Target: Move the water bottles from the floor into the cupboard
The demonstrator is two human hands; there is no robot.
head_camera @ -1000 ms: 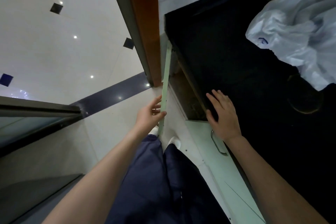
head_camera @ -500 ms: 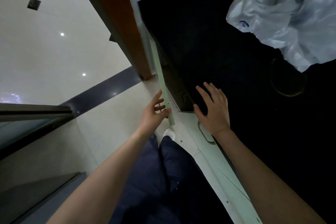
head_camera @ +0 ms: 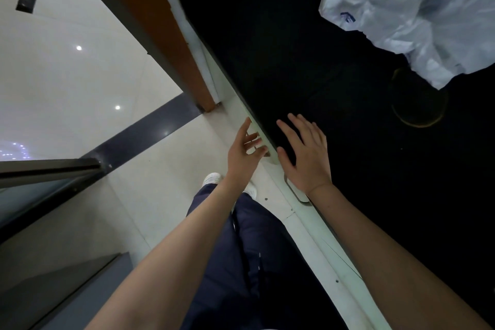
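Note:
No water bottle is in view. The pale green cupboard door (head_camera: 263,139) lies nearly flush with the cupboard front (head_camera: 308,225), under the edge of a black countertop (head_camera: 308,56). My left hand (head_camera: 245,154) is against the door's outer edge, its fingers spread and holding nothing. Resting flat on the countertop's rim just above the door's metal handle (head_camera: 294,194) is my right hand (head_camera: 306,158), fingers apart. The cupboard's inside is hidden.
A crumpled white plastic bag (head_camera: 415,8) lies on the countertop at the top right. A brown wooden frame (head_camera: 160,24) stands left of the cupboard. Pale floor tiles (head_camera: 67,67) spread left, with a dark glass panel (head_camera: 45,171) at the left edge. My white shoes (head_camera: 211,178) stand below.
The cupboard door, open and held at its edge by my left hand a second ago, has swung in against the cupboard front. My left fingers have let go of it and spread out.

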